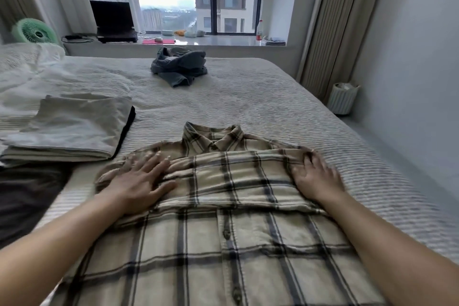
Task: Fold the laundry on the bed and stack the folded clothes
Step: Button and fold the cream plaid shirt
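While your left hand (139, 181) lies flat with fingers spread on the plaid shirt (223, 206) and your right hand (316, 176) curls over its far right edge, you seem mid-fold: sleeves crossed over the chest. Next, likely bring the hem up. Beige folded stack (72, 129) waits left; crumpled grey garment (178, 67) lies beyond.

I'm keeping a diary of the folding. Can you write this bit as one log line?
step: folding plaid shirt | left hand: flat on sleeve | right hand: on shirt edge | folded stack: left | unfolded: grey garment
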